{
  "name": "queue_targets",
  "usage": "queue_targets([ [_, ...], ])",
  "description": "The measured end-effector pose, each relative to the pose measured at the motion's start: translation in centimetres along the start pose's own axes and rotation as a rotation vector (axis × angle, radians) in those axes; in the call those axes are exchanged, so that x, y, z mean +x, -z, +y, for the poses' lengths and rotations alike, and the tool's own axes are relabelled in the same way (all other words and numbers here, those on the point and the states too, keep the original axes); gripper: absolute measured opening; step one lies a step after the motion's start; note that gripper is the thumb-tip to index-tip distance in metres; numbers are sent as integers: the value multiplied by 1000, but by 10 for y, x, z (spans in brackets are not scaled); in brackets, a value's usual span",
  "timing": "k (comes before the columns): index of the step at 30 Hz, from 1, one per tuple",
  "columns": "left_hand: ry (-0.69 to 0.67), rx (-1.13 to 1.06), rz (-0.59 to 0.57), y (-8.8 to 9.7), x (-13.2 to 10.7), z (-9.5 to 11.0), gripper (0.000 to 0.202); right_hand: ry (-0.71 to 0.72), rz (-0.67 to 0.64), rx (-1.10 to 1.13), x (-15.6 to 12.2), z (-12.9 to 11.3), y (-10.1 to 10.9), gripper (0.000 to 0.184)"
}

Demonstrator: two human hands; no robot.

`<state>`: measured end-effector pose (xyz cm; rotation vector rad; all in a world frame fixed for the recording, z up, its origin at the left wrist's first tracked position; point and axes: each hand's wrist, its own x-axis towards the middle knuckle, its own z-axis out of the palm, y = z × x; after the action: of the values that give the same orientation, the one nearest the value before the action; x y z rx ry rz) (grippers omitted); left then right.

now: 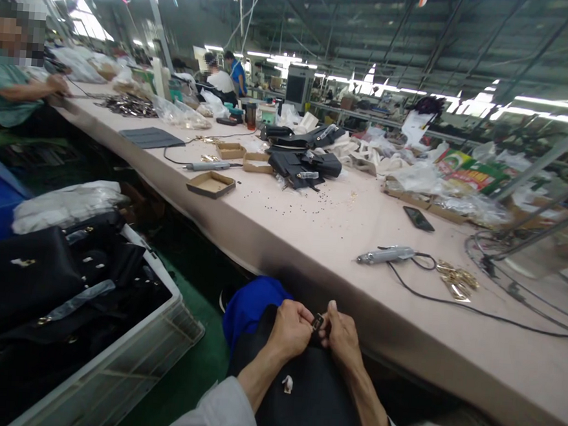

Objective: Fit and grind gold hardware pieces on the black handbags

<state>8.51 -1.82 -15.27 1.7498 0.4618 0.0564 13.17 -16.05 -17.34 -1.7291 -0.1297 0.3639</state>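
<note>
Grey plastic crate (148, 353) of black bags at left. Left hand (293, 328) pinches small dark rectangular fitting (318, 322); long axis tilted, top leaning right. Smooth black bag (320, 391) on lap below, pointing away from wearer, near end cropped. Right hand (343, 334) at fitting's right, thumb up; can't tell if gripping. Silver-grey cylindrical power driver (385, 254) further right, tip left.

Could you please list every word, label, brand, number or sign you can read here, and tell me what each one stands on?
No text can be read with certainty.
Green and red printed packaging at the right of the table: what looks like lettering, too blurred to read.
Small metal fitting at the left hand: too small to tell whether it is marked.
Nearer corded screwdriver: no legible marking.
</note>
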Motion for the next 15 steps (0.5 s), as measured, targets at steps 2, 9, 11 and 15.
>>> queue_targets([
  [2, 4, -5, 7, 1, 0, 0, 24, 53, -42, 33, -1, 0, 2, 62],
  [9, 13, -1, 19, 3, 3, -5, 23, 89, 5, -106, -5, -8, 1, 55],
  [11, 20, -2, 14, 5, 3, -3, 24, 79, 8, -136, -5, -11, -1, 61],
  [15, -3, 13, 21, 11, -2, 2, 21, 201, -27, -233, -6, -15, -4, 60],
])
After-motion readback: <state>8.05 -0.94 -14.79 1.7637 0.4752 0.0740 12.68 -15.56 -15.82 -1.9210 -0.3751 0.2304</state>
